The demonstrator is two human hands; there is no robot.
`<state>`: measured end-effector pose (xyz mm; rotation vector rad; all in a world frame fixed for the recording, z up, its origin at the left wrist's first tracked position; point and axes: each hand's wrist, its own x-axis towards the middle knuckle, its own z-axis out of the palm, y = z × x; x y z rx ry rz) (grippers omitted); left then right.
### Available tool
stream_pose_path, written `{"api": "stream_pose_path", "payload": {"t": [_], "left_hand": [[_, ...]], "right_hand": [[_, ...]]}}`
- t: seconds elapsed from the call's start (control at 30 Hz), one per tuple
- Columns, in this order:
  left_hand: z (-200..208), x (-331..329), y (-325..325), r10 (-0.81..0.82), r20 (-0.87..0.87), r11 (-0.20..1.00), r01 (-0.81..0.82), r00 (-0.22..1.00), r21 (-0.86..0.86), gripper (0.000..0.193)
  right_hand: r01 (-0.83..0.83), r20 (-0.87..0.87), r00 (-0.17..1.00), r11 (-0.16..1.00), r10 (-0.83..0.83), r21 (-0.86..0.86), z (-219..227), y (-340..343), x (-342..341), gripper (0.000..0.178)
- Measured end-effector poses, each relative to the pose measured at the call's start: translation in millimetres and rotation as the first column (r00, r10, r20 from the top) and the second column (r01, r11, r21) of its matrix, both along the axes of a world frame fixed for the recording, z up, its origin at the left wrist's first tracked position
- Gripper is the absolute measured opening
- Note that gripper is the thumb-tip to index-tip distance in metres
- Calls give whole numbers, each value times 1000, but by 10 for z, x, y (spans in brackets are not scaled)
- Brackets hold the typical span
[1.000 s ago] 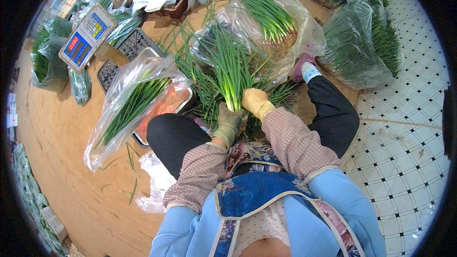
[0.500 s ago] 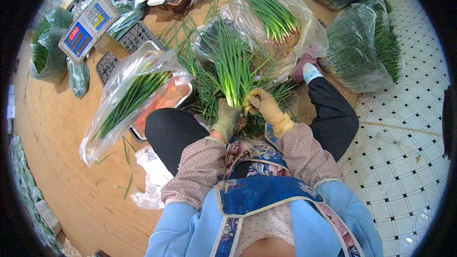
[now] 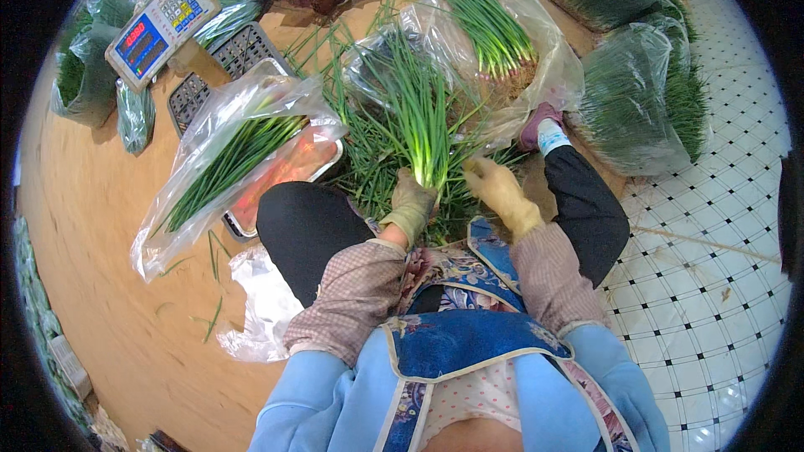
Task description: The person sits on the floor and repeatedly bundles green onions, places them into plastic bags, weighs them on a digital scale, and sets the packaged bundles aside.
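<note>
Just beyond the olive-gloved left hand (image 3: 410, 202), which grips its pale lower end, a bunch of long green onions (image 3: 425, 130) fans out, while the yellow-gloved right hand (image 3: 501, 191) hovers rightward, too blurred to tell its hold.

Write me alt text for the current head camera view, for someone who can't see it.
A gloved left hand grips a bunch of green onions, leaves pointing away from the wearer, while the gloved right hand is just to the right, its fingers blurred. Around them lie loose greens, plastic bags of greens and a digital scale at upper left.
</note>
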<state>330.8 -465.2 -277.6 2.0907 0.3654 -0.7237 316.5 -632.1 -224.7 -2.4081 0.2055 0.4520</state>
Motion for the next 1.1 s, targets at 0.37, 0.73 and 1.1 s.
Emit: {"api": "stream_pose_path", "payload": {"t": [0.37, 0.73, 1.1], "left_hand": [[-306, -45, 63, -170, 108, 985, 167, 980, 35, 55], [-184, -69, 43, -271, 139, 960, 257, 952, 112, 48], [-242, 54, 43, 74, -115, 931, -110, 991, -348, 37]], "right_hand": [[-624, -260, 779, 665, 570, -412, -138, 1081, 914, 21], [-453, -273, 890, 783, 366, -426, -127, 973, 793, 20], [-118, -424, 884, 972, 196, 203, -51, 769, 667, 25]]}}
